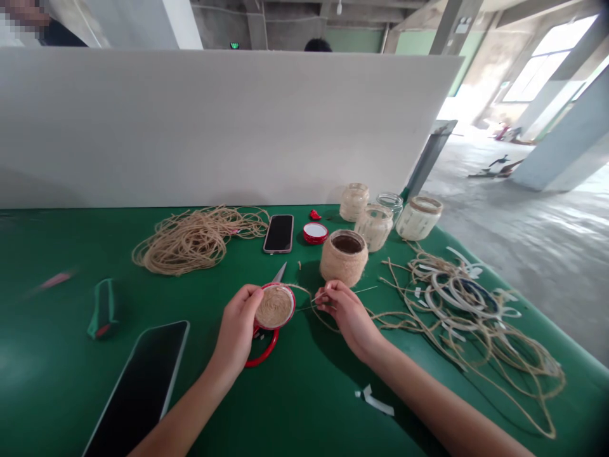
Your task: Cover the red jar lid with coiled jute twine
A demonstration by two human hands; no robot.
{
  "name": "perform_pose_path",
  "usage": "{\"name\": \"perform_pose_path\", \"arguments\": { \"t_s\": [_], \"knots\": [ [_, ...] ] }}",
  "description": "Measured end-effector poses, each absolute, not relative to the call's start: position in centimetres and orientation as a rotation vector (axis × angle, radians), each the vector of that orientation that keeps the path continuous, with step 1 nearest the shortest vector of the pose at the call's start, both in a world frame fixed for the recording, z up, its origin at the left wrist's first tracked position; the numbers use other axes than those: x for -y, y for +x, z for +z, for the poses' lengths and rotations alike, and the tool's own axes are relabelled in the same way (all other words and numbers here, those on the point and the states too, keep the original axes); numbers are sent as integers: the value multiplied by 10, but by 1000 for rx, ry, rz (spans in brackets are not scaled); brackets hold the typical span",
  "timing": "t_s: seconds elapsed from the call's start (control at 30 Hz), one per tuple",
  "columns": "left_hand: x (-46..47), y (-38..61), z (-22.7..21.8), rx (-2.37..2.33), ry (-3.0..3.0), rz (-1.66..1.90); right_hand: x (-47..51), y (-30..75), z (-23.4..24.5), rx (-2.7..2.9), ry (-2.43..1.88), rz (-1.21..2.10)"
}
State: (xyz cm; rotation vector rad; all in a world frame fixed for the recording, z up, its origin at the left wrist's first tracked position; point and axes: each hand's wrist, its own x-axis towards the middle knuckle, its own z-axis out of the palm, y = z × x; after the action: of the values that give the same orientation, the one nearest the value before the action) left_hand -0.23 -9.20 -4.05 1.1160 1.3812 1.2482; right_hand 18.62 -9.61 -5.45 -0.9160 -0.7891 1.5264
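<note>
My left hand (241, 317) grips a jar lid (292, 298) with a red edge, its face covered by a tight coil of jute twine (275, 307). My right hand (343, 306) is closed in a pinch on a thin pale strand (366, 290), which sticks out on both sides of the fingers; its exact kind is unclear. A tail of twine loops from the lid past the right fingertips. Beneath the lid lie red-handled scissors (266, 355), partly hidden, blades pointing away. Just behind my right hand stands a twine-wrapped jar (343, 263), open at the top.
Several glass jars (374, 227) stand at the back right. Loose twine and white strips (457, 304) spread over the right side; a twine bundle (190, 241) lies back left. Two phones (278, 234), a red lid (316, 233) and paper scraps (378, 403) lie about. A white panel (214, 127) borders the back.
</note>
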Motion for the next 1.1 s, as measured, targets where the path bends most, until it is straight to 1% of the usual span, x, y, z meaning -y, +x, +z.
{"name": "perform_pose_path", "arguments": {
  "t_s": [0.23, 0.3, 0.43, 0.5, 0.77, 1.1],
  "knots": [
    [94, -1, -40, -1392, 1139, 1197, 100, 189, -44, 1304, -1075, 1134],
    [93, -2, -40, -1402, 1150, 1202, 103, 190, -42, 1581, -1114, 925],
    [93, -3, -38, -1414, 1174, 1212, 109, 189, -39, 2186, -1047, 389],
    [92, -3, -37, -1409, 1176, 1224, 111, 187, -41, 2371, -1015, 249],
    [90, -6, -43, -1361, 1163, 1240, 109, 186, -45, 2560, -1086, 163],
    [90, -8, -44, -1367, 1206, 1211, 108, 188, -43, 2603, -1070, 267]
  ]
}}
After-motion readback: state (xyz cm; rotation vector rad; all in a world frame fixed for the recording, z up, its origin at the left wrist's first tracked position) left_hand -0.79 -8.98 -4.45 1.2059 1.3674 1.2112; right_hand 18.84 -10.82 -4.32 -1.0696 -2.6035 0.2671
